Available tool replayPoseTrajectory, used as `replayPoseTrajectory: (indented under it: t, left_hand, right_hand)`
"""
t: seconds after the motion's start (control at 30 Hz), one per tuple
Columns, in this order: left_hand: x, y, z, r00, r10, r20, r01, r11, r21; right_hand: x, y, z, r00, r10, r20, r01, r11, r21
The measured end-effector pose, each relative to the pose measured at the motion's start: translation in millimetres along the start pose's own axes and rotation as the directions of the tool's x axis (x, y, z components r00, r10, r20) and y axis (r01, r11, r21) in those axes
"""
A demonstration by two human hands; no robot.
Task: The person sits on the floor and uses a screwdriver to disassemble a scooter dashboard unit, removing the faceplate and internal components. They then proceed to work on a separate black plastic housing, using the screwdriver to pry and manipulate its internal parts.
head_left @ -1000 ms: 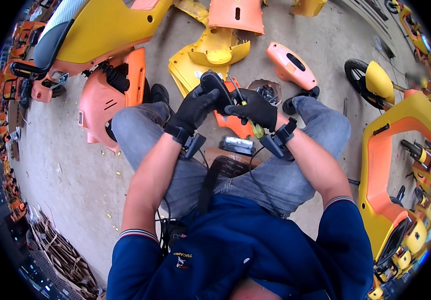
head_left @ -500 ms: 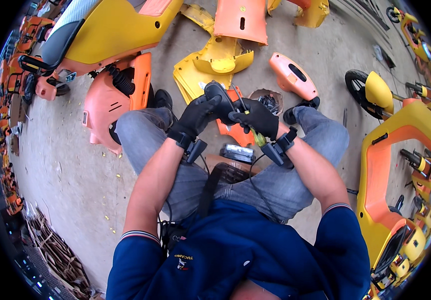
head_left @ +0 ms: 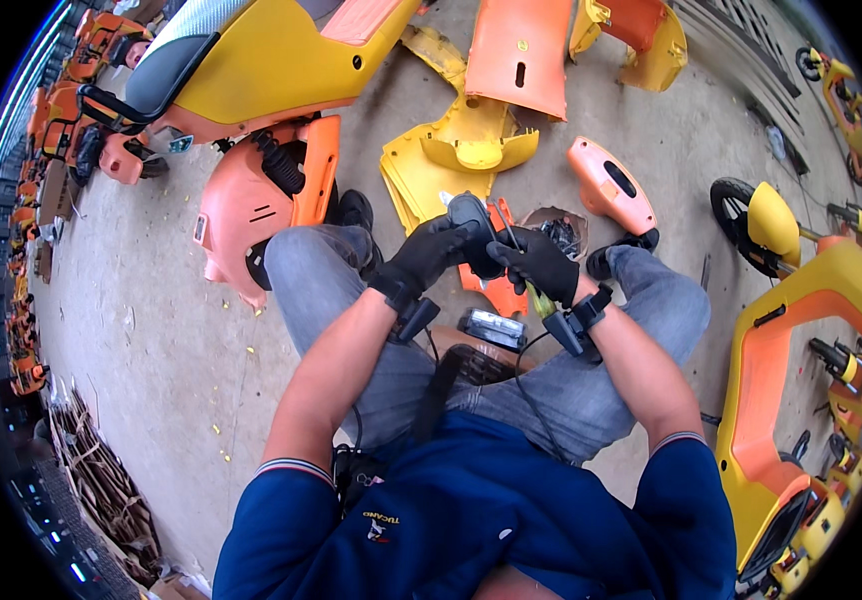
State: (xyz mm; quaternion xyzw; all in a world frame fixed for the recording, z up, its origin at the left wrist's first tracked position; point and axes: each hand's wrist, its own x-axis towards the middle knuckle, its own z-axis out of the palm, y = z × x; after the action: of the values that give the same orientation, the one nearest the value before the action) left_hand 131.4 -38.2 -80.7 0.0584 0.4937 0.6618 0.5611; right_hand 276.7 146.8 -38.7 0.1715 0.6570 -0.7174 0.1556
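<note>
1. The left hand [head_left: 431, 255] is clamping around the black part [head_left: 471, 215], which is hanging above the concrete floor [head_left: 176, 350], well apart from the floor's left edge; this firm grip is giving the other hand something steady to work against.
2. The right hand [head_left: 541, 258] is closing on what is looking like a screwdriver [head_left: 505, 222], its shaft pointing away from the body, its fingertips reaching the black part's right side.
3. The fingers are hiding the contact, so I am not able to tell whether the shaft is meeting the part or only passing beside it.
4. For good control, both forearms should be bracing low, with the shaft aiming clear of the left hand.
5. The black cable [head_left: 518, 372] is hanging below the right wrist; its slack should be lying away from the handle.
6. The container of small dark pieces [head_left: 556, 230] is sitting on the floor just beyond the right hand; working short of it is lowering the risk of a knock.
</note>
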Motion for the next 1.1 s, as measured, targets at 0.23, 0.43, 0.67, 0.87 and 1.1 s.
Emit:
replayPoseTrajectory:
  t: [0.23, 0.43, 0.67, 0.87, 1.1]
  left_hand:
    - [-7, 9, 16, 1.0, 0.022, -0.005, -0.021, 0.999, 0.044]
    - [-6, 7, 13, 0.998, 0.06, -0.021, -0.059, 0.998, 0.032]
    - [-7, 5, 12, 0.997, 0.045, 0.067, -0.053, 0.992, 0.117]
    - [-11, -2, 20, 0.993, -0.002, 0.117, -0.045, 0.915, 0.401]
    - [-7, -7, 14, 0.992, -0.057, 0.109, 0.0, 0.886, 0.463]
  right_hand:
    - [3, 12, -5, 0.999, -0.041, -0.005, 0.04, 0.999, -0.025]
    - [3, 11, -4, 1.0, -0.03, 0.006, 0.031, 0.999, -0.011]
    - [1, -3, -5, 0.99, -0.077, -0.119, 0.076, 0.997, -0.016]
    - [1, 2, -9, 0.987, -0.12, -0.11, 0.121, 0.993, 0.002]
    - [4, 7, -9, 0.993, -0.106, -0.049, 0.106, 0.994, -0.015]
